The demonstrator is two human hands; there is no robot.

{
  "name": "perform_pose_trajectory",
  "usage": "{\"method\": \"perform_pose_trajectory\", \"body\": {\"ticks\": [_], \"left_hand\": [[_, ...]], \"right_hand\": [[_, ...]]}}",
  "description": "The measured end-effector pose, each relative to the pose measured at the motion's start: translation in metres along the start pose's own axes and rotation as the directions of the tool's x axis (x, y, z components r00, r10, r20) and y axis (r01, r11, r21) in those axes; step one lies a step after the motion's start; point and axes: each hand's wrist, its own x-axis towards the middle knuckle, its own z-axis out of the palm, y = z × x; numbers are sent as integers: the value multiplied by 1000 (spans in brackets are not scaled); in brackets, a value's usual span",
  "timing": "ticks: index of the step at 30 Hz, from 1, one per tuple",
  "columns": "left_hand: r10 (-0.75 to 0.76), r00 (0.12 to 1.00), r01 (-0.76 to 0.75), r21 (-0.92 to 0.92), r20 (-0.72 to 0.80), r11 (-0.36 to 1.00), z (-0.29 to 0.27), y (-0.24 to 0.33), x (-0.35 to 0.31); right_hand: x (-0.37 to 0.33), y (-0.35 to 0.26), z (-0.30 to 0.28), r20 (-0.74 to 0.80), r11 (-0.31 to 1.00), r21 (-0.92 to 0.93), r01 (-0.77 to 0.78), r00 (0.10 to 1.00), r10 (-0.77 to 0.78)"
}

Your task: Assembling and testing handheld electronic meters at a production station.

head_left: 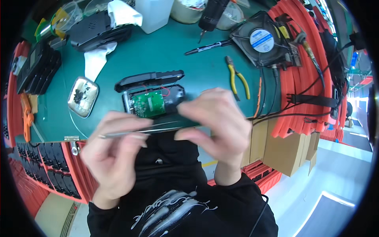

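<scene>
My left hand [112, 152] is closed on a pair of thin metal tweezers [166, 128], held level over the table's front edge. The tweezers' two arms point right. Beside those ends is my right hand [221, 126], thumb and fingers apart and somewhat blurred; I see nothing gripped in it. Just beyond my hands lies an opened black device housing [175, 96]. A green circuit board [149, 104] sits inside it, with thin red wires beside the board. The housing's other black half [150, 80] stands along the far side.
On the green table [150, 51] are yellow-handled cutters [238, 79], a black pen [207, 47], a square fan [260, 39] and a black electric screwdriver [211, 17]. Left stand a metal tray [83, 98] of small dark parts, stacked black devices [39, 69] and an orange knife [27, 116]. Cables trail right.
</scene>
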Motion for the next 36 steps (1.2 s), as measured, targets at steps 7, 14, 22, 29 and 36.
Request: {"method": "perform_pose_trajectory", "body": {"ticks": [7, 14, 22, 29, 36], "left_hand": [[20, 957, 67, 287, -290, 956, -40, 6, -5], [-9, 991, 80, 532, -135, 843, -33, 2, -9], [-9, 995, 63, 556, -99, 829, -33, -8, -13], [73, 997, -50, 590, -14, 806, -31, -13, -9], [67, 994, -31, 377, -82, 926, -25, -14, -7]], "right_hand": [[4, 64, -123, -626, 719, 688, -97, 421, 656], [4, 148, -206, -494, 583, 808, -84, 442, 749], [19, 119, -216, -265, 355, 932, -66, 544, 797], [21, 52, -160, -657, 770, 617, -164, 432, 618], [-3, 14, -78, -748, 987, 21, -158, 653, 121]]}}
